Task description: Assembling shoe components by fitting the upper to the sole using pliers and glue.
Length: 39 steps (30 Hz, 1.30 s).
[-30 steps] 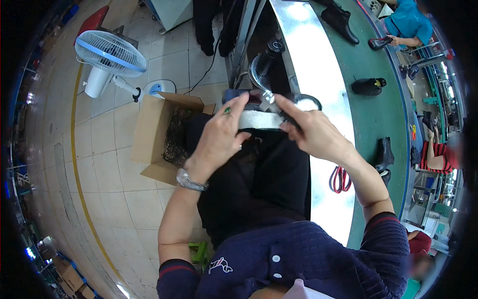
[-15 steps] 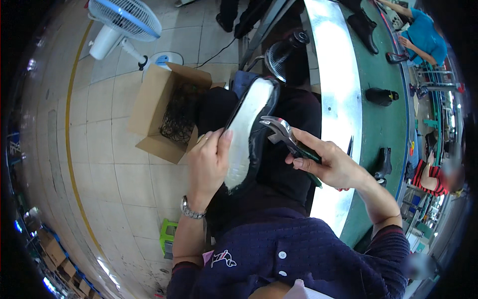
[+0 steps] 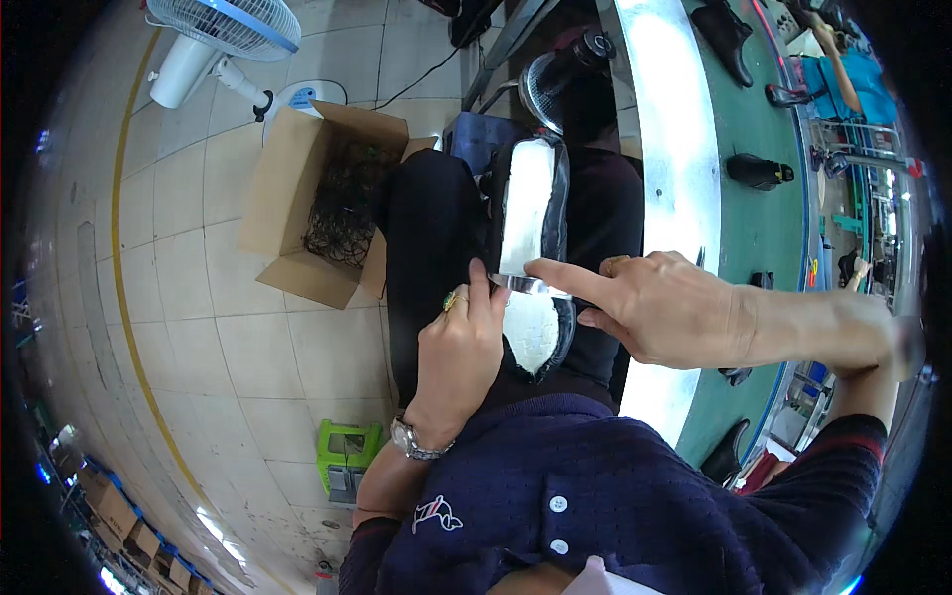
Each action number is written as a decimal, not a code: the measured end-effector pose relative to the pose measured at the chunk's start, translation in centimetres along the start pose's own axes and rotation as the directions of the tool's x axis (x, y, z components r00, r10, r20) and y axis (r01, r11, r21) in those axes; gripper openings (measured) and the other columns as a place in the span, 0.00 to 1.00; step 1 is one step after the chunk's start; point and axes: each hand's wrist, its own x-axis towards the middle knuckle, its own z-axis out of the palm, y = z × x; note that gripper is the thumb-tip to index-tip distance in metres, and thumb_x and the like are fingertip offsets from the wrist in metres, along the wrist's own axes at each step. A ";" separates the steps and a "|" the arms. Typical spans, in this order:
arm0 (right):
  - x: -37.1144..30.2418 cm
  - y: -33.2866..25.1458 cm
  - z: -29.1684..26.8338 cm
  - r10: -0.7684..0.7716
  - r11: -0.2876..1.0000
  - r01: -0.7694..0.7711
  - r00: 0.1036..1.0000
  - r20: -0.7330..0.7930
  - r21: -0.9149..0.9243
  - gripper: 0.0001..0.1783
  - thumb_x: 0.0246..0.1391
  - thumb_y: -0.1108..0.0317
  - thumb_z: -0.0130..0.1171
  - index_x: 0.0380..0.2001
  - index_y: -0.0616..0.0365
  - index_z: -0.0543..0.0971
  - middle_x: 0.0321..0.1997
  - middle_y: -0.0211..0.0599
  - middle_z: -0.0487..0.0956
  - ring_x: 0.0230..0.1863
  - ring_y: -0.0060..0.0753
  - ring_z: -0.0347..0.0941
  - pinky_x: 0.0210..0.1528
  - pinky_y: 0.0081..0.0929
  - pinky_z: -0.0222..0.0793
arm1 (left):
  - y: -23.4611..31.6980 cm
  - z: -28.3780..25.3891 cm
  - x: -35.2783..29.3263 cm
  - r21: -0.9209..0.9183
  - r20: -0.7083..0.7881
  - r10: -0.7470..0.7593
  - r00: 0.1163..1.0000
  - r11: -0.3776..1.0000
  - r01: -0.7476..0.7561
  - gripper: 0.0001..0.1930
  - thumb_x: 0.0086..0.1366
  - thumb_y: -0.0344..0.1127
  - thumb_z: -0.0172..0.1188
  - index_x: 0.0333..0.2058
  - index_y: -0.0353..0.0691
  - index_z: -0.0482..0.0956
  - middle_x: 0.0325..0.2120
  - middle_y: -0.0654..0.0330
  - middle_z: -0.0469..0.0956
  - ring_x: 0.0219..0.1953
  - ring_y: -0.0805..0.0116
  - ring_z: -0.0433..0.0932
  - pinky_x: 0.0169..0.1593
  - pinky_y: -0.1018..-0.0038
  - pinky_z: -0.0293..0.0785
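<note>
A black shoe (image 3: 560, 337) lies upside down across my lap, its whitish sole (image 3: 528, 208) facing up and its length pointing away from me. A shiny metal piece (image 3: 531, 285), apparently the head of the pincers, crosses the middle of the sole. My left hand (image 3: 458, 352) is closed at the shoe's left edge, fingertips beside the metal's end. From the right, my right hand (image 3: 674, 307) reaches over the shoe. Its index finger stretches along the metal and the other fingers are curled. The pincers' handles are hidden beneath that hand.
An opened cardboard box (image 3: 288, 188) of dark stringy material stands left of my legs. Beyond it is a white fan (image 3: 183, 69); a green stool (image 3: 342, 436) sits nearer. At right, a metal ledge (image 3: 679, 149) borders a green belt (image 3: 739, 218) carrying black shoes. A co-worker's blue sleeve (image 3: 873, 89) shows beyond.
The shoe has turned straighter and lies lower on my lap. My right hand has swung over the sole, bringing the metal across it. My left hand has shifted right and slightly down.
</note>
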 end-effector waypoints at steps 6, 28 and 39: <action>-0.5 3.6 4.4 -0.097 0.989 0.119 0.973 -0.210 0.092 0.37 0.61 0.65 0.54 0.70 0.40 0.52 0.24 0.42 0.74 0.18 0.42 0.75 0.18 0.39 0.73 | -2.1 1.1 1.0 -0.623 0.648 0.035 0.761 -0.550 0.556 0.38 0.70 0.49 0.53 0.71 0.48 0.44 0.64 0.52 0.62 0.59 0.65 0.70 0.58 0.70 0.69; 2.2 5.6 -3.2 -0.122 0.911 -0.030 0.934 -0.337 -0.412 0.34 0.61 0.61 0.55 0.68 0.38 0.58 0.22 0.42 0.77 0.17 0.45 0.74 0.23 0.35 0.73 | -0.5 2.6 4.0 -0.800 0.590 -0.089 0.802 -0.200 0.566 0.43 0.66 0.40 0.58 0.71 0.44 0.41 0.60 0.58 0.64 0.58 0.73 0.67 0.60 0.75 0.64; 1.4 4.9 -0.4 -0.303 0.947 0.173 0.769 -0.564 -0.272 0.36 0.61 0.63 0.55 0.69 0.40 0.54 0.17 0.42 0.76 0.16 0.44 0.74 0.21 0.38 0.71 | -1.3 2.2 4.2 -0.762 0.617 -0.028 0.786 -0.272 0.588 0.42 0.66 0.38 0.58 0.71 0.47 0.42 0.57 0.61 0.66 0.54 0.74 0.70 0.57 0.75 0.67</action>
